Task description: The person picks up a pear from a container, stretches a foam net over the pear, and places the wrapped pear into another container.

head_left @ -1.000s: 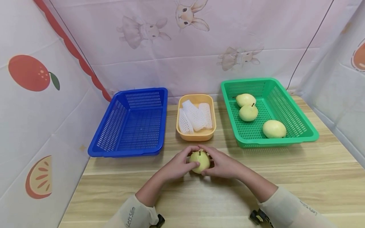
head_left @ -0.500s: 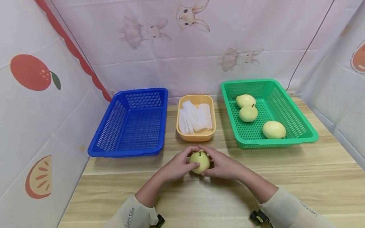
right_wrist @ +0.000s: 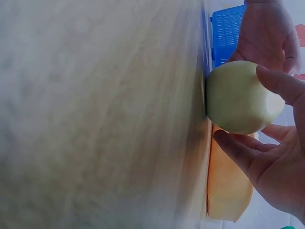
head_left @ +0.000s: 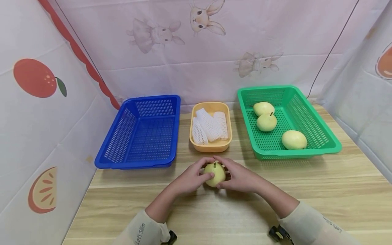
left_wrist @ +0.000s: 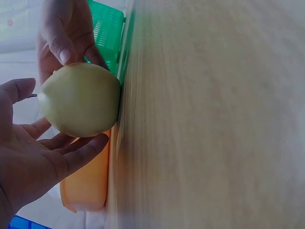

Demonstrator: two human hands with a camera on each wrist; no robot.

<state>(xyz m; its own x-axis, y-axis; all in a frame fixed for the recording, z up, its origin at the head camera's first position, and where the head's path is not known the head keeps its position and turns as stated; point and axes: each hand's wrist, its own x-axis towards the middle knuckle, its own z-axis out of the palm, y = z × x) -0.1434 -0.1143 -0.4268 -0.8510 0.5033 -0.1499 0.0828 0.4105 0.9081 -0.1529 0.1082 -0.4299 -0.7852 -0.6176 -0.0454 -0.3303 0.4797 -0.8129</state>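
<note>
A pale yellow-green pear (head_left: 215, 177) stands upright on the wooden table, its dark stem pointing up. From the left, my left hand (head_left: 190, 177) holds it, fingers curved behind and thumb toward its front. My right hand (head_left: 240, 176) cups the opposite side in the same way. The fingertips of both hands nearly meet behind the stem. In the left wrist view the pear (left_wrist: 81, 101) sits between both hands, with the left thumb near the stem. The right wrist view shows the pear (right_wrist: 240, 98) with the right thumb lying against it.
Behind the hands, an orange tray (head_left: 213, 148) holds three white foam net sleeves (head_left: 211, 125). A blue basket (head_left: 136, 164) stands at the left. On the right, a green basket (head_left: 295, 152) contains three pears (head_left: 266, 121). Printed cloth hangs at the back and sides.
</note>
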